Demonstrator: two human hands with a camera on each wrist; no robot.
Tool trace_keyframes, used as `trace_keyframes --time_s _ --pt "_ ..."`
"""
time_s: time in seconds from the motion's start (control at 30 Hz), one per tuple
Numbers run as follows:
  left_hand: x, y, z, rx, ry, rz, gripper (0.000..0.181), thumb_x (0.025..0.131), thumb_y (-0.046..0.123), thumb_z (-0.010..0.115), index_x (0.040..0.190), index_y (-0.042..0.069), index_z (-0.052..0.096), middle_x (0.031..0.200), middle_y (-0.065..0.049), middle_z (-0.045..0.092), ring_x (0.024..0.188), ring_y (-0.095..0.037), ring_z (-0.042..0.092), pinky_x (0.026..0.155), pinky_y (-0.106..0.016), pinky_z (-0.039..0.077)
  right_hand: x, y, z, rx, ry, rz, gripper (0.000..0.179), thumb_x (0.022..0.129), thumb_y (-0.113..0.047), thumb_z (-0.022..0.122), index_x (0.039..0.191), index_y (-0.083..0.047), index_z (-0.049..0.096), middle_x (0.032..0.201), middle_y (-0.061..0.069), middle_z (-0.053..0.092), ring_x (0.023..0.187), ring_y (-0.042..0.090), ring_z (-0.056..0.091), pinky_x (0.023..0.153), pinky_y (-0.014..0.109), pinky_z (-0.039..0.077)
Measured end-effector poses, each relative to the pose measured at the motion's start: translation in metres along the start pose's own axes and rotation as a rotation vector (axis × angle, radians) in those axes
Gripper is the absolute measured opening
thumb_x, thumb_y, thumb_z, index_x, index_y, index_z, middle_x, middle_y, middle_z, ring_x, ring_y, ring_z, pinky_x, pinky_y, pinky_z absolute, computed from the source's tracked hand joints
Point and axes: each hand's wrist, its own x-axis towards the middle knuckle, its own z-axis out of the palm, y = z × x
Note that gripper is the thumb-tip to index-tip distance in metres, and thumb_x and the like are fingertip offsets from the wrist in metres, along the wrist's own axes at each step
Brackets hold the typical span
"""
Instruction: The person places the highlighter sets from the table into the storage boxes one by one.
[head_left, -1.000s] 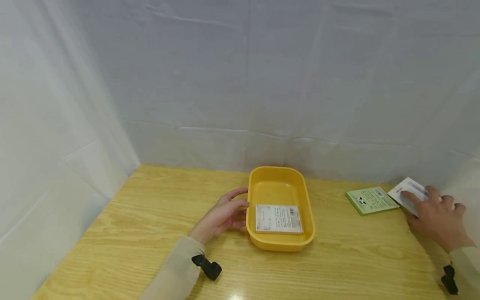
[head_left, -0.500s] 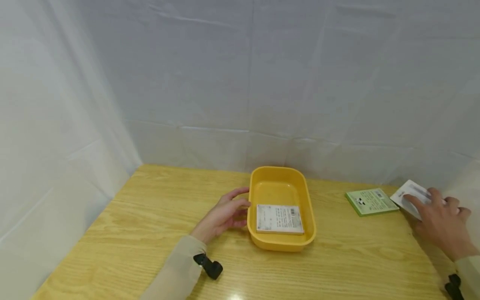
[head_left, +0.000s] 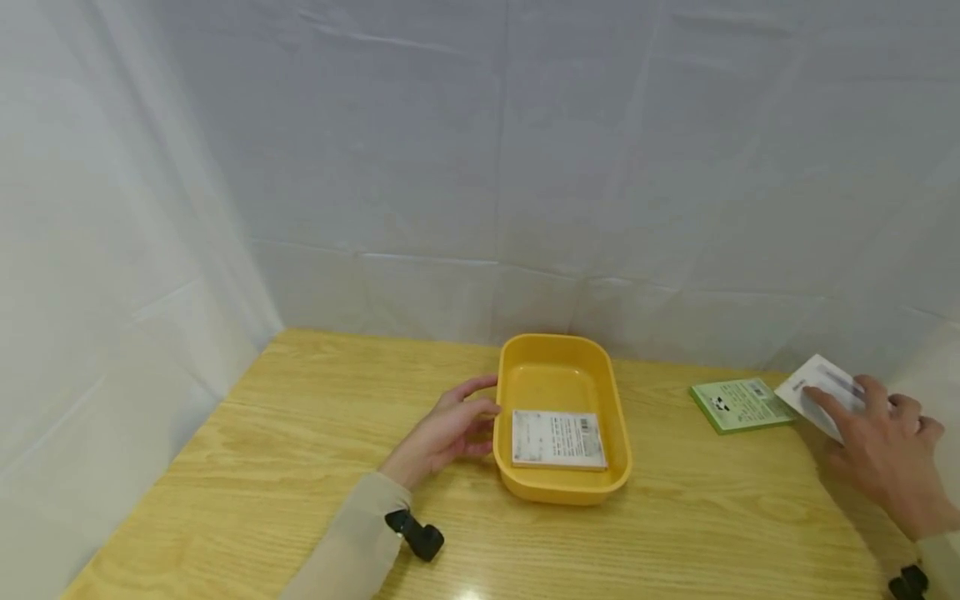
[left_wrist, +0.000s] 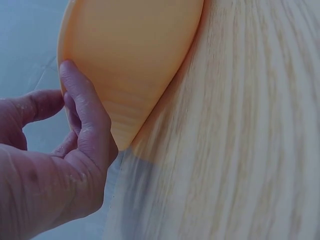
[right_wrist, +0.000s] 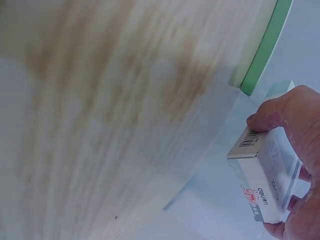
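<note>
My right hand [head_left: 892,450] grips a small white box [head_left: 817,392] at the table's far right. In the right wrist view, the box [right_wrist: 262,175] shows a barcode and red and black print; the thumb presses on its barcode end. Just left of it lies a green booklet [head_left: 741,404] with a black-and-white picture, its right corner overlapped by the box in the head view. My left hand [head_left: 450,425] rests its loosely bent fingers against the left side of a yellow tub [head_left: 555,492]. In the left wrist view, fingertips touch the tub's wall [left_wrist: 135,50].
Inside the tub, a pale book [head_left: 558,439] lies flat in the near half, a barcode on its cover. The wooden table [head_left: 300,450] stretches left and in front. A whitish sheet [head_left: 420,167] hangs behind the table and along both sides.
The white box in my right hand shifts slightly, first right, then back left over the booklet's corner. The left hand and the tub stay in place.
</note>
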Motion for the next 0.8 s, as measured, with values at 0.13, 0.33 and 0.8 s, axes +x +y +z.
trace_keyframes --time_s 0.13,0.33,0.8 --pt "-0.001 0.000 0.000 -0.002 -0.002 -0.001 0.059 0.095 0.015 0.060 0.152 0.019 0.045 0.119 -0.012 0.064 0.089 -0.017 0.063 0.066 -0.027 0.057 -0.003 -0.004 -0.004 0.007 0.044 -0.028 0.077 0.068 -0.006 0.083 0.135 -0.010 0.047 0.139 0.047 0.026 0.113 0.079 0.031 0.076 0.086 0.034" --pt "-0.002 0.000 -0.002 0.003 0.001 -0.003 0.057 0.097 0.016 0.060 0.152 0.020 0.046 0.122 -0.013 0.064 0.092 -0.018 0.063 0.066 -0.027 0.057 -0.008 -0.011 -0.008 0.059 0.070 -0.046 0.078 0.068 -0.004 0.081 0.137 -0.012 0.046 0.142 0.046 0.023 0.113 0.079 0.029 0.076 0.086 0.031" --pt "0.000 -0.002 -0.001 -0.015 0.002 -0.004 0.059 0.095 0.014 0.061 0.151 0.020 0.046 0.109 -0.009 0.067 0.083 -0.015 0.064 0.063 -0.026 0.056 -0.007 -0.043 -0.032 0.152 0.286 -0.214 0.084 0.066 -0.006 0.080 0.143 -0.023 0.049 0.144 0.039 0.033 0.111 0.073 0.036 0.073 0.083 0.031"
